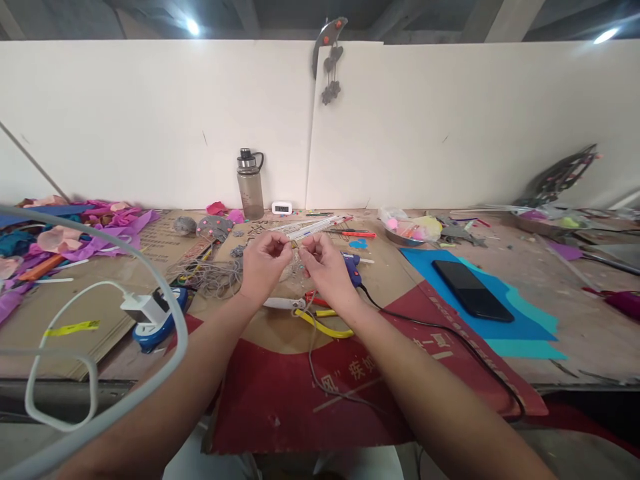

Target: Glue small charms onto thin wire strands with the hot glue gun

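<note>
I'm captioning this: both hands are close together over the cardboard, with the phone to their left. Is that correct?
The side is wrong: in the head view, the phone lies right of the left hand and right hand, which are close together over the cardboard.

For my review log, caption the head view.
Left hand and right hand, fingertips pinched, above cardboard beside tangled grey yarn.

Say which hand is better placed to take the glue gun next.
Probably the right hand: the glue gun lies just beside it, while the left hand is farther off. Neither looks free, though.
</note>
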`<state>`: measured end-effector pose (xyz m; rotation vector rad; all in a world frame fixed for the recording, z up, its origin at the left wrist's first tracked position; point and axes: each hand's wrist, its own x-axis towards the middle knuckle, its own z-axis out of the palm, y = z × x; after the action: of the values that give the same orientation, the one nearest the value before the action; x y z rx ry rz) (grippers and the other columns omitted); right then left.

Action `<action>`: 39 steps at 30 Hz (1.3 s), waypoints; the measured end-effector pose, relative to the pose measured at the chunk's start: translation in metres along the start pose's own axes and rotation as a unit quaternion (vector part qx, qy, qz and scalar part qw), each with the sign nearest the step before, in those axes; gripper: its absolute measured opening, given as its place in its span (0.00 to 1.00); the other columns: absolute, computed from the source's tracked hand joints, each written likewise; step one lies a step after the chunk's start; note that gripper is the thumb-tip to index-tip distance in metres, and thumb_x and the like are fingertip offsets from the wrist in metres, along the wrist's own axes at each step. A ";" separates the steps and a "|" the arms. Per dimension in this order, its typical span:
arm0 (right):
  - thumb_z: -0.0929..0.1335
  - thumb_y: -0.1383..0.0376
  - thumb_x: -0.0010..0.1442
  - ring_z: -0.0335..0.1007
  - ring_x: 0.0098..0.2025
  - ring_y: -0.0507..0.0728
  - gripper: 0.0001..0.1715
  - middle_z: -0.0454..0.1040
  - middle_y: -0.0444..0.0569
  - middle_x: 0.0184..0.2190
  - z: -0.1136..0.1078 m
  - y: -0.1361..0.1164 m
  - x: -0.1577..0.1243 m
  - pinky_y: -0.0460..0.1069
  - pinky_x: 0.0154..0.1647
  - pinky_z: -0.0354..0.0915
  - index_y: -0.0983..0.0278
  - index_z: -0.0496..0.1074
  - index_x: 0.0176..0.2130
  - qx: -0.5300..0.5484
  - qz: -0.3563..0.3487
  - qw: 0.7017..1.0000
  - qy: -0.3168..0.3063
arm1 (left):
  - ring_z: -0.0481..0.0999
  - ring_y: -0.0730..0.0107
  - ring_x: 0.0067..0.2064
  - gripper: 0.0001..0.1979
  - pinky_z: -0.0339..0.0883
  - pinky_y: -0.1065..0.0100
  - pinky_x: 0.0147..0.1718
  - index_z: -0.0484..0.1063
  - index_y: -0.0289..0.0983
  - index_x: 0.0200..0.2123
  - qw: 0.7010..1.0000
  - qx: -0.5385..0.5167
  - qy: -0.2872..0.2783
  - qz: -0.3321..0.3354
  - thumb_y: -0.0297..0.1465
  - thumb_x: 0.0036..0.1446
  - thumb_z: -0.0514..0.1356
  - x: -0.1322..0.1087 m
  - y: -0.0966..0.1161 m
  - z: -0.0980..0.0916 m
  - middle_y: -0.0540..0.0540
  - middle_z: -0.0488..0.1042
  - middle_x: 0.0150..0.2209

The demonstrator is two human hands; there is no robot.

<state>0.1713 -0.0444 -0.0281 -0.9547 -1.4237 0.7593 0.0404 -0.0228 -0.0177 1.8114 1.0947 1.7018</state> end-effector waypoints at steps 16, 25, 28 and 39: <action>0.59 0.65 0.58 0.61 0.28 0.51 0.02 0.66 0.43 0.30 0.000 -0.008 0.000 0.48 0.31 0.62 0.60 0.60 0.33 -0.066 -0.003 0.998 0.015 | 0.76 0.73 0.25 0.09 0.71 0.70 0.29 0.69 0.35 0.31 0.982 -0.139 -0.055 -0.117 0.33 0.48 0.63 -0.003 0.001 0.005 0.52 0.73 0.25; 0.63 0.66 0.56 0.61 0.29 0.53 0.04 0.67 0.44 0.26 -0.004 -0.019 -0.001 0.48 0.33 0.58 0.62 0.65 0.30 -0.165 -0.056 0.984 0.045 | 0.75 0.74 0.24 0.06 0.70 0.71 0.27 0.71 0.34 0.29 0.985 -0.097 -0.063 -0.131 0.31 0.48 0.62 -0.004 0.006 0.003 0.51 0.73 0.24; 0.64 0.65 0.56 0.60 0.29 0.53 0.05 0.67 0.44 0.25 -0.005 -0.019 0.000 0.48 0.32 0.57 0.62 0.67 0.30 -0.189 -0.056 0.979 0.060 | 0.73 0.74 0.23 0.05 0.67 0.73 0.24 0.72 0.35 0.29 0.989 -0.055 -0.065 -0.124 0.30 0.48 0.60 -0.004 0.007 0.002 0.51 0.73 0.22; 0.63 0.64 0.58 0.59 0.28 0.53 0.08 0.68 0.44 0.25 -0.010 -0.013 0.001 0.48 0.31 0.55 0.63 0.70 0.30 -0.197 -0.055 0.978 0.048 | 0.64 0.78 0.18 0.06 0.59 0.74 0.19 0.73 0.36 0.29 0.981 -0.090 -0.110 -0.135 0.33 0.49 0.62 -0.001 0.005 0.001 0.53 0.69 0.18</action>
<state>0.1795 -0.0499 -0.0153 -1.1868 -1.5588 0.3478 0.0424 -0.0270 -0.0147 1.6105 1.0072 1.3610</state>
